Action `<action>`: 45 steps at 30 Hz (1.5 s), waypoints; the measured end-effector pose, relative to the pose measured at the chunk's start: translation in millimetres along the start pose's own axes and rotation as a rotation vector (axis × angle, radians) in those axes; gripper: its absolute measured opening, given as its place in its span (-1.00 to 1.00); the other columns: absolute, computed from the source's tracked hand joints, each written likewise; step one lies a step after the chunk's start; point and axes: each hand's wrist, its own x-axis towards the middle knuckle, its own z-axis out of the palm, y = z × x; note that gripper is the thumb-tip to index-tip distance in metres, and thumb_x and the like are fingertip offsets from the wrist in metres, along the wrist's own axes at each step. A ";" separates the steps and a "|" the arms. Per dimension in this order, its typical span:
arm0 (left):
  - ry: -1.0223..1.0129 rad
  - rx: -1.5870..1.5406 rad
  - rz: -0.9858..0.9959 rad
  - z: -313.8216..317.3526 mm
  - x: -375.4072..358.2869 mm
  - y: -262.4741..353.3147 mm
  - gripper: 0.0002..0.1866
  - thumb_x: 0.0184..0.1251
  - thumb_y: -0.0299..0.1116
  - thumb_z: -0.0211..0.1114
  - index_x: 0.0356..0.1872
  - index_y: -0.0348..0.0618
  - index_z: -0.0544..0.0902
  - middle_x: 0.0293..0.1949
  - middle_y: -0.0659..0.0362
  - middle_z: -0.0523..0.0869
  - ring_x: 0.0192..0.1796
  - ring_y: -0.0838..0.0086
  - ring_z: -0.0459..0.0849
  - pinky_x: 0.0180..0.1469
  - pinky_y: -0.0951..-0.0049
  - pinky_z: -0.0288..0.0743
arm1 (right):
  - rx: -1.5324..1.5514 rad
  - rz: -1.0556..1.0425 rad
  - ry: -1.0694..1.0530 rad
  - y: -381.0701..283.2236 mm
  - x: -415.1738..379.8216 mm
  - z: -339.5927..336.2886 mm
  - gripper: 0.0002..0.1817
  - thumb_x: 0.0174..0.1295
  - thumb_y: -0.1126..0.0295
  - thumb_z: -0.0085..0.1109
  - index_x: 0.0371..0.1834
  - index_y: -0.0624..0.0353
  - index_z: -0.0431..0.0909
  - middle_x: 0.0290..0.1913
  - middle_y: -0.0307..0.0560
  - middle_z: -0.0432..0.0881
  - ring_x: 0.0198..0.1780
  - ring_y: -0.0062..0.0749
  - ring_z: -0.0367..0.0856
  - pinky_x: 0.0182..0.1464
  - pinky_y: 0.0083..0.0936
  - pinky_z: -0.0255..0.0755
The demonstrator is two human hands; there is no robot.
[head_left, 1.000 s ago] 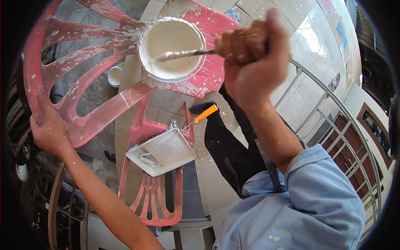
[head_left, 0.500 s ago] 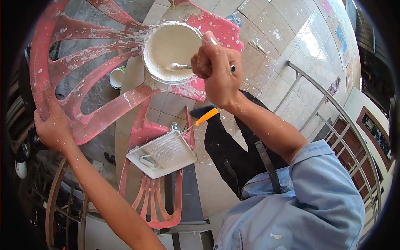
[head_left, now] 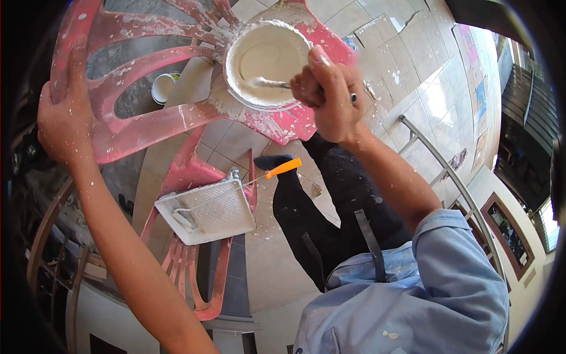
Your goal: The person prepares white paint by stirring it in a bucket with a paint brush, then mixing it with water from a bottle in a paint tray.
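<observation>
A white bucket [head_left: 268, 65] of thick cream-coloured paint stands on the seat of a paint-spattered pink plastic chair [head_left: 159, 127]. Over the bucket's right rim, my right hand [head_left: 330, 97] is closed round the handle of a metal stirring tool [head_left: 268, 83], whose coated end lies in the paint. At the far left my left hand [head_left: 68, 115] grips the top edge of the chair's back, fingers lying along it.
Below is a second pink chair [head_left: 191, 168] bearing a white paint tray [head_left: 209, 212] and a roller with an orange handle [head_left: 283, 167]. A small white pot [head_left: 163, 88] sits on the floor. A metal railing [head_left: 451, 171] runs at the right.
The view has shifted, so the bucket and upper chair appear further right and the tray further left. My right hand still holds the tool, its end still in the paint.
</observation>
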 end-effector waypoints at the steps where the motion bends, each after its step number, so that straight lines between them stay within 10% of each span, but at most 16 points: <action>1: -0.004 -0.002 -0.001 0.0 -0.8 -0.1 -0.01 -0.08 0.62 0.15 0.13 -0.05 0.65 0.07 -0.10 0.69 0.17 -0.10 0.60 0.18 0.06 0.45 | -0.095 0.107 -0.048 -9.9 3.0 -10.1 -0.34 0.57 0.10 -0.23 -0.79 0.16 0.23 -0.73 -0.35 0.20 -0.63 -0.62 0.09 -0.56 -0.49 0.01; 7: -0.006 -0.015 0.023 7.0 2.5 -13.0 0.00 -0.07 0.63 0.09 0.25 0.07 0.58 0.16 -0.06 0.65 0.24 -0.08 0.56 0.24 0.09 0.42 | -0.478 -0.186 0.157 -16.1 65.9 -9.4 -0.40 0.58 0.19 -0.23 -0.74 0.14 0.26 -0.76 -0.33 0.17 -0.71 -0.63 0.04 -0.63 -0.48 -0.10; 10: -0.079 -0.012 0.016 0.6 1.7 -8.8 0.06 -0.09 0.63 0.09 0.31 0.02 0.53 0.20 -0.08 0.62 0.27 -0.04 0.54 0.29 0.12 0.37 | -0.146 -0.443 0.222 -0.3 58.8 27.3 -0.42 0.54 0.20 -0.21 -0.75 0.08 0.04 -0.71 -0.31 -0.05 -0.67 -0.53 0.00 -0.51 -0.44 0.03; 15: -0.181 -0.151 -0.087 -11.7 -1.1 4.1 0.08 -0.12 0.66 0.09 0.32 0.04 0.52 0.20 -0.06 0.62 0.28 -0.03 0.54 0.30 0.12 0.37 | -0.172 0.185 -0.159 -20.5 20.7 -3.6 -0.37 0.53 0.09 -0.17 -0.77 0.17 0.18 -0.71 -0.27 0.19 -0.62 -0.58 0.15 -0.51 -0.53 0.10; 19: 0.176 -0.174 0.150 -27.0 -21.2 23.2 -0.29 0.10 0.23 0.40 -0.13 -0.37 0.67 -0.22 -0.22 0.72 -0.07 -0.10 0.70 -0.11 0.13 0.56 | -0.541 -0.108 -0.221 -36.5 71.6 -16.7 -0.36 0.52 0.04 -0.19 -0.74 0.23 0.29 -0.71 -0.28 0.23 -0.60 -0.58 0.24 -0.50 -0.53 0.14; 22: 0.290 -0.152 0.155 -10.8 -19.9 19.8 -0.26 0.11 0.25 0.39 -0.11 -0.39 0.66 -0.20 -0.23 0.72 -0.06 -0.10 0.70 -0.09 0.13 0.57 | -0.102 -0.436 -0.030 -22.6 82.9 17.5 -0.47 0.51 0.26 -0.20 -0.73 0.09 0.05 -0.72 -0.27 -0.01 -0.69 -0.48 -0.06 -0.52 -0.41 0.05; 25: 0.107 -0.205 0.176 -34.1 -23.0 26.4 -0.24 0.11 0.26 0.38 -0.08 -0.41 0.65 -0.17 -0.24 0.72 -0.03 -0.10 0.69 -0.05 0.12 0.57 | 0.027 -0.177 0.038 -18.6 39.9 47.0 -0.44 0.50 0.26 -0.18 -0.76 0.07 0.01 -0.76 -0.27 -0.03 -0.72 -0.46 -0.03 -0.53 -0.37 0.03; 26: 0.004 -0.216 0.217 -49.7 -23.4 25.3 -0.23 0.11 0.26 0.39 -0.07 -0.42 0.65 -0.16 -0.24 0.72 -0.02 -0.10 0.69 -0.04 0.12 0.57 | -0.004 0.000 -0.190 -18.1 30.2 32.4 -0.36 0.54 0.09 -0.18 -0.75 0.22 0.29 -0.72 -0.29 0.26 -0.60 -0.56 0.25 -0.49 -0.50 0.17; 28: 0.063 -0.174 0.218 -43.8 -22.1 20.4 -0.25 0.11 0.25 0.39 -0.10 -0.40 0.65 -0.18 -0.24 0.71 -0.04 -0.11 0.69 -0.06 0.12 0.56 | -0.384 0.167 -0.363 -24.8 23.4 15.5 -0.33 0.55 0.04 -0.21 -0.76 0.21 0.25 -0.72 -0.31 0.24 -0.59 -0.59 0.20 -0.48 -0.52 0.14; 31: 0.413 -0.069 0.162 5.3 -14.8 8.6 -0.31 0.10 0.23 0.40 -0.22 -0.36 0.66 -0.26 -0.24 0.70 -0.12 -0.14 0.68 -0.16 0.11 0.54 | -0.542 -0.026 -0.274 -29.2 52.2 10.5 -0.38 0.56 0.09 -0.22 -0.75 0.11 0.13 -0.72 -0.30 0.08 -0.64 -0.59 0.03 -0.54 -0.51 0.01; 34: 0.298 -0.152 0.236 -3.5 -11.6 5.9 -0.35 0.10 0.21 0.41 -0.28 -0.35 0.65 -0.30 -0.24 0.69 -0.15 -0.16 0.67 -0.21 0.10 0.52 | -0.199 -0.490 -0.178 -30.2 86.0 10.7 -0.43 0.55 0.22 -0.18 -0.74 0.10 0.20 -0.75 -0.35 0.07 -0.72 -0.61 -0.01 -0.62 -0.48 -0.08; 35: 0.108 -0.228 0.267 -32.0 -14.3 7.6 -0.35 0.10 0.21 0.41 -0.28 -0.35 0.65 -0.30 -0.23 0.69 -0.15 -0.16 0.67 -0.21 0.10 0.52 | 0.213 -0.420 -0.057 -29.1 86.5 23.6 -0.45 0.54 0.23 -0.15 -0.74 0.06 0.16 -0.74 -0.37 0.01 -0.73 -0.59 -0.03 -0.61 -0.49 -0.06; 40: 0.119 -0.218 0.143 -33.5 -21.4 31.3 -0.36 0.11 0.19 0.41 -0.28 -0.36 0.64 -0.31 -0.23 0.68 -0.17 -0.16 0.67 -0.21 0.11 0.52 | -0.278 0.135 -0.174 -19.3 21.5 34.3 -0.38 0.55 0.11 -0.20 -0.76 0.04 0.02 -0.73 -0.31 0.03 -0.67 -0.59 0.00 -0.53 -0.51 -0.02; 42: 0.246 -0.242 0.198 -19.8 -20.3 23.5 -0.37 0.11 0.19 0.41 -0.33 -0.35 0.63 -0.35 -0.23 0.66 -0.20 -0.18 0.65 -0.25 0.09 0.50 | -0.626 0.070 -0.397 -22.1 26.2 14.3 -0.35 0.56 0.01 -0.24 -0.69 0.20 0.27 -0.68 -0.32 0.26 -0.60 -0.62 0.14 -0.52 -0.56 0.08; 45: 0.192 -0.195 0.150 -9.8 -15.3 9.1 -0.32 0.07 0.28 0.35 -0.23 -0.27 0.60 -0.27 -0.20 0.65 -0.13 -0.16 0.63 -0.17 0.09 0.47 | -0.511 -0.238 -0.111 -24.0 60.3 8.7 -0.43 0.56 0.14 -0.22 -0.71 0.11 0.13 -0.71 -0.29 0.11 -0.64 -0.57 0.05 -0.52 -0.51 0.04</action>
